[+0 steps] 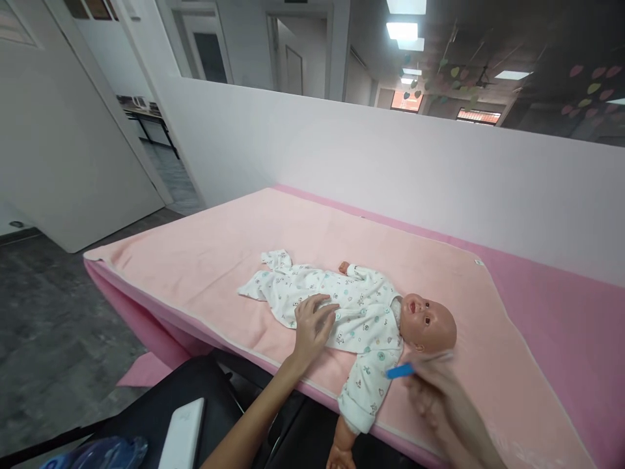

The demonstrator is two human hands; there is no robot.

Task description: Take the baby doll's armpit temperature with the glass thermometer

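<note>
The wide table (pixel 566 293), draped in bright pink cloth, carries a pale peach-pink blanket (pixel 205 241) with a thin light hem. Directly on the blanket lies a bald baby doll (pixel 366 312) in white printed fabric clothing, on its back, head rightward, one arm reaching past the near edge.

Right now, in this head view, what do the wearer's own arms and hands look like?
The left hand is ungloved, with no ring or watch visible. The right hand is ungloved too, but motion blur hides finer details. Both forearms are bare where they show, with no sleeve, cable or marking to be seen.
</note>
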